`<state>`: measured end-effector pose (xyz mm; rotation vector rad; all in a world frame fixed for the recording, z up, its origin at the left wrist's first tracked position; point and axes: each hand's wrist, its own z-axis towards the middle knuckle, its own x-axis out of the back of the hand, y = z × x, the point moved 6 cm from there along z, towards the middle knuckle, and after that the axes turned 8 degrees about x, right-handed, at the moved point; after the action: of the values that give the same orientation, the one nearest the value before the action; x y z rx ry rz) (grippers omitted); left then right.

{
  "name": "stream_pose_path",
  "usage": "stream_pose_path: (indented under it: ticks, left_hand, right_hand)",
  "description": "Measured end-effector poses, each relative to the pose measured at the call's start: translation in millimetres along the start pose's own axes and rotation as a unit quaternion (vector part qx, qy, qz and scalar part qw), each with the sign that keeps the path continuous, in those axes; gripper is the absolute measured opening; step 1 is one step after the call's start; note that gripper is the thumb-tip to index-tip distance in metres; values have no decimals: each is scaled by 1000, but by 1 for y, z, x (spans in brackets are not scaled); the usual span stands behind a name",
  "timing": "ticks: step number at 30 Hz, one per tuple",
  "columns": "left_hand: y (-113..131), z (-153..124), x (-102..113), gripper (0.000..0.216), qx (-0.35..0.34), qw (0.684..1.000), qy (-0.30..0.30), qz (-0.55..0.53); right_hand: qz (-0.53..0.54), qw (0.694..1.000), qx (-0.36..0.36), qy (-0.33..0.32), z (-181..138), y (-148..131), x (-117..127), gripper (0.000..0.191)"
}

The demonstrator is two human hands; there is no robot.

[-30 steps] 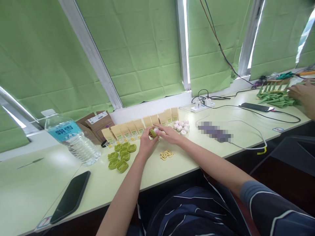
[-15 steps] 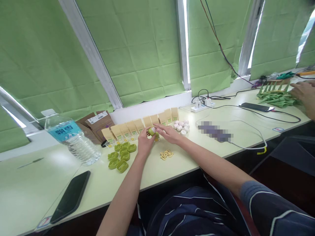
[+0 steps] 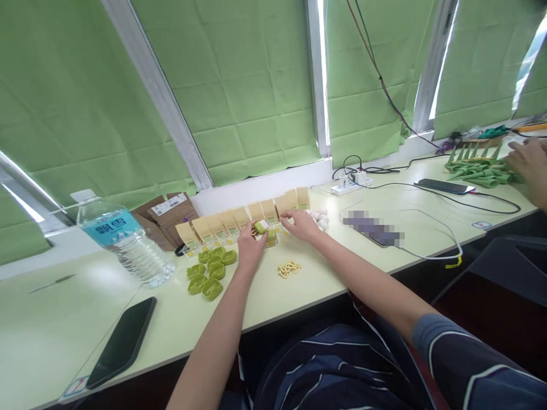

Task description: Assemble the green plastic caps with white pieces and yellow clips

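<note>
My left hand (image 3: 251, 245) grips a small green case (image 3: 259, 229) with a pale pinkish-white piece (image 3: 264, 224) set in its top. Just below it a clear box (image 3: 271, 242) with something green inside rests on the table. Off to the right, my right hand (image 3: 301, 226) is apart from the case, its fingers loosely stretched and nothing visible in them. Behind that hand lie several pinkish-white round pieces (image 3: 321, 218), partly covered by it. Several empty-looking green cases (image 3: 217, 270) are grouped left of my left hand, and small yellow rings (image 3: 289, 268) lie in front.
A row of clear boxes with beige cards (image 3: 225, 221) lines the back. To the left stand a water bottle (image 3: 123, 239), a cardboard box (image 3: 164, 219) and a black phone (image 3: 122, 341). Rightward are a power strip (image 3: 351, 184), cables and another person's hand (image 3: 530, 165) by green leaf-like pieces (image 3: 476, 168).
My right hand has drawn away from the green case, moving right towards the round pieces. My left hand keeps hold of the case, tilted slightly differently.
</note>
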<state>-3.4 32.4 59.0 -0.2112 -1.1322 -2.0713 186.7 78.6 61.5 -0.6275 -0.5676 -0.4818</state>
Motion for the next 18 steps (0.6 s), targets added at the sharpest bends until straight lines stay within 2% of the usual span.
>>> stream_pose_path:
  ticks: [6, 18]
  left_hand:
    - [3, -1, 0, 41, -1, 1000, -5, -3]
    - [3, -2, -2, 40, -9, 1000, -12, -9]
  right_hand:
    - [-96, 994, -10, -57, -1, 8, -9, 28]
    - [-162, 976, -51, -136, -7, 8, -12, 47]
